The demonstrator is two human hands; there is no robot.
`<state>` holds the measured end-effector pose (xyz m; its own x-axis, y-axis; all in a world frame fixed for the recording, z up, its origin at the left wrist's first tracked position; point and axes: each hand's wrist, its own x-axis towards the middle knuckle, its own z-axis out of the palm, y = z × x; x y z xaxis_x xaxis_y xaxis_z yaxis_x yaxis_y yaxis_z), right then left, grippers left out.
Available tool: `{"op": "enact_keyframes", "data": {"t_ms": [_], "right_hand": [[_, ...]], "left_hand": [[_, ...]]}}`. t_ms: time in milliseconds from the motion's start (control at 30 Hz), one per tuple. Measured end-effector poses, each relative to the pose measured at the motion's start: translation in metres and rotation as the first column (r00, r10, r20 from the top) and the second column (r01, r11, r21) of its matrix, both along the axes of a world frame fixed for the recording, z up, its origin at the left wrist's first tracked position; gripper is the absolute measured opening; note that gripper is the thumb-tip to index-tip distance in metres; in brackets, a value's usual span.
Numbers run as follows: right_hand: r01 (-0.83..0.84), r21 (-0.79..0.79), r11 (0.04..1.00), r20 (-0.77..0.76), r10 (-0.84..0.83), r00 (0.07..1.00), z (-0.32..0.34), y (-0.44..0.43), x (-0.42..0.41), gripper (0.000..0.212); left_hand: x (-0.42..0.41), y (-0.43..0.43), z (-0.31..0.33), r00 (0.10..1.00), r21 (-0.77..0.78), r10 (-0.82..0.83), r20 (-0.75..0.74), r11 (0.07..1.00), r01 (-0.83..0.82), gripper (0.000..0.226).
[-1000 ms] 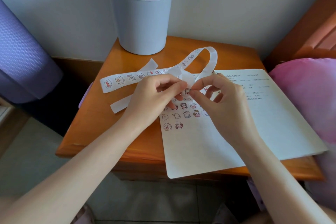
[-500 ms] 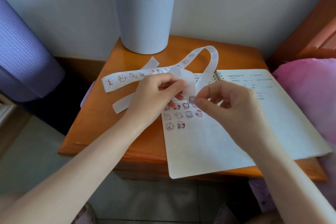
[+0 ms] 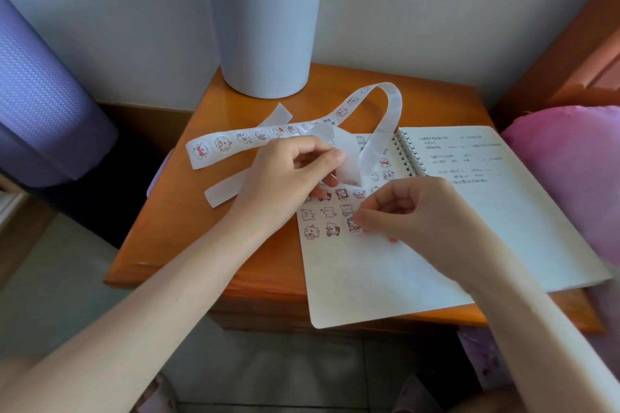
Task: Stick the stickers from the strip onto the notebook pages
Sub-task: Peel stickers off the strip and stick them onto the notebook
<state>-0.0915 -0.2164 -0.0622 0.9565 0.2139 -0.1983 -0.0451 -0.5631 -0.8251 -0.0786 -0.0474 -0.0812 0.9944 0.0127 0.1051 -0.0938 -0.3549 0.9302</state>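
Two hands are showing, one left hand (image 3: 285, 178) and one right hand (image 3: 412, 211), over one tabletop (image 3: 188, 238). One notebook (image 3: 503, 228) is lying open, showing two pages. One strip (image 3: 391, 111) is looping across it, carrying at least ten stickers (image 3: 224, 144), and the left hand is pinching it. At least twelve page stickers (image 3: 328, 211) are sitting in rows, a few more hiding behind hand and strip. The right hand is pinching one sticker (image 3: 352, 225) at the bottom row's end. Two blank paper ends (image 3: 223, 189) are poking out under the strip; whether one piece or two is unclear. One bin (image 3: 265, 37), one purple roll (image 3: 40, 111) and one pink cushion (image 3: 570, 171) are sitting around.
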Motion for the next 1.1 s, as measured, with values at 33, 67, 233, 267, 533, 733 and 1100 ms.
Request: {"op": "enact_keyframes", "data": {"t_ms": [33,67,233,267,533,733,1100], "right_hand": [[-0.001,-0.008,1.000,0.004,0.001,1.000,-0.0002,0.0007,-0.0003,0.006],[-0.003,-0.020,1.000,0.007,0.003,1.000,-0.0002,0.0012,-0.0005,0.006],[-0.006,-0.035,0.999,0.014,0.006,1.000,0.0002,0.0025,-0.0009,0.006],[-0.007,-0.036,0.999,0.012,0.008,1.000,0.0002,0.0026,-0.0011,0.007],[-0.015,-0.041,0.999,0.022,0.016,1.000,-0.0005,0.0028,-0.0016,0.008],[0.001,-0.047,0.999,0.023,0.000,1.000,-0.0015,0.0030,-0.0017,0.008],[0.017,-0.075,0.997,0.066,-0.012,0.998,-0.0047,0.0042,-0.0029,0.009]], "left_hand": [[-0.0002,0.0000,0.0003,1.000,0.000,0.001,0.001,1.000,-0.001,0.016],[-0.0004,-0.0001,0.0004,1.000,0.001,0.001,0.003,1.000,-0.001,0.016],[-0.0007,-0.0006,0.0011,1.000,0.007,0.003,-0.002,1.000,-0.003,0.016],[-0.0006,-0.0006,0.0010,1.000,0.006,0.005,-0.005,1.000,-0.005,0.016],[-0.0013,-0.0010,0.0019,1.000,-0.005,0.002,-0.002,1.000,-0.002,0.016],[-0.0011,-0.0012,0.0020,1.000,-0.005,0.004,-0.008,1.000,-0.004,0.016],[-0.0011,-0.0011,0.0023,1.000,-0.005,0.005,-0.013,1.000,-0.005,0.016]]}}
